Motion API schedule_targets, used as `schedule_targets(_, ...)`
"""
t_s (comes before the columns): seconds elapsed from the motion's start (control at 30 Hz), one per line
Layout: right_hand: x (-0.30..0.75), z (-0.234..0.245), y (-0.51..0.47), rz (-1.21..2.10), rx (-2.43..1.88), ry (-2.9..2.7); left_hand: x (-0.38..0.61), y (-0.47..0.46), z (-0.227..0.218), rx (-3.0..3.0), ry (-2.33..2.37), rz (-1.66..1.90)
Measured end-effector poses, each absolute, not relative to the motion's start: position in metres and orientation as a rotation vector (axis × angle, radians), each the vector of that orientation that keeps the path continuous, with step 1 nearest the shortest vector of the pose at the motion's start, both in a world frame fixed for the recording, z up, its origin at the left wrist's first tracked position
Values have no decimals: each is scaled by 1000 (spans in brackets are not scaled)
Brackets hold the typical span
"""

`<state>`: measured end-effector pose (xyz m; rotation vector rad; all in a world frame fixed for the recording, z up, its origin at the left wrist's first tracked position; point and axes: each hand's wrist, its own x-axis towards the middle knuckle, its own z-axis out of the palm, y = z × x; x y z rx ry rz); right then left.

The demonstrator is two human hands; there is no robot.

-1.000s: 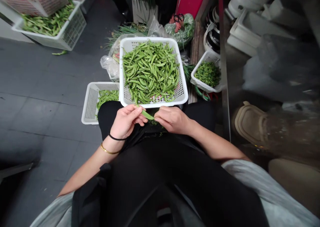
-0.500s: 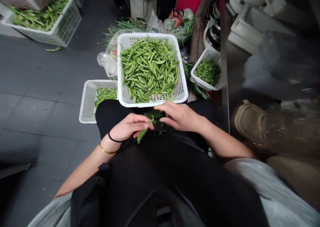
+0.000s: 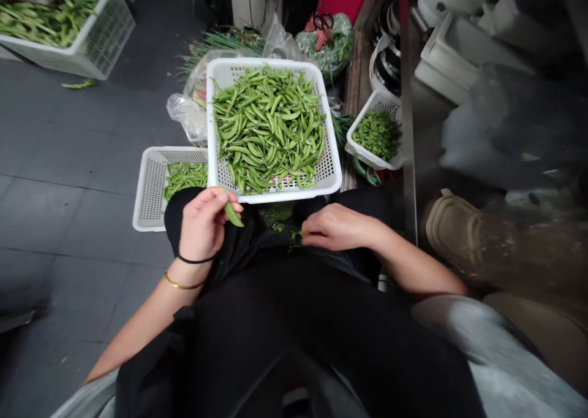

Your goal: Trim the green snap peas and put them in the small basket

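- Green pea pod pinched in the left hand, fingers curled, just off the near rim of the white basket
- Right hand half-curled, fingertips closed on what looks like a green scrap
- Heaped pods fill the basket
- Green trimmings lie on the lap

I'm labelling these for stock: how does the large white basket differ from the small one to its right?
The large white basket is much bigger than the small white basket. The large basket holds whole snap pea pods; the small basket holds fine leafy green bits. The large basket sits directly ahead of the hands; the small basket sits off to its right. Both are white perforated plastic holding green produce.
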<state>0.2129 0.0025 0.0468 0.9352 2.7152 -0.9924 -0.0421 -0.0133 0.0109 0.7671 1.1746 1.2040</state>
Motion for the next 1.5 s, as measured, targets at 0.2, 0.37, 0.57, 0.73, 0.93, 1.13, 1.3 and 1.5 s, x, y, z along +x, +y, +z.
schedule_targets(0.2,218,25,81,-797,1425,2510,-51,1,2,532,900,1087)
schedule_targets(0.37,177,-31,125,-631,1485,2334,-38,-4,2,576,933,972)
schedule_targets(0.57,183,-26,128,-631,1420,2327,-38,7,-1,803,1176,904)
schedule_targets(0.73,179,2,65,-1091,1279,2712,-18,21,-9,1121,1229,920)
schedule_targets(0.93,185,14,44,-1590,1431,2870,-10,21,-5,918,1013,685)
schedule_targets(1.13,188,25,49,-1473,1240,3152,-4,17,7,743,868,615)
schedule_targets(1.3,186,21,34,-977,1377,3325,3,12,8,592,841,690)
schedule_targets(1.5,191,31,34,-1492,1432,3197,-7,10,15,656,812,666)
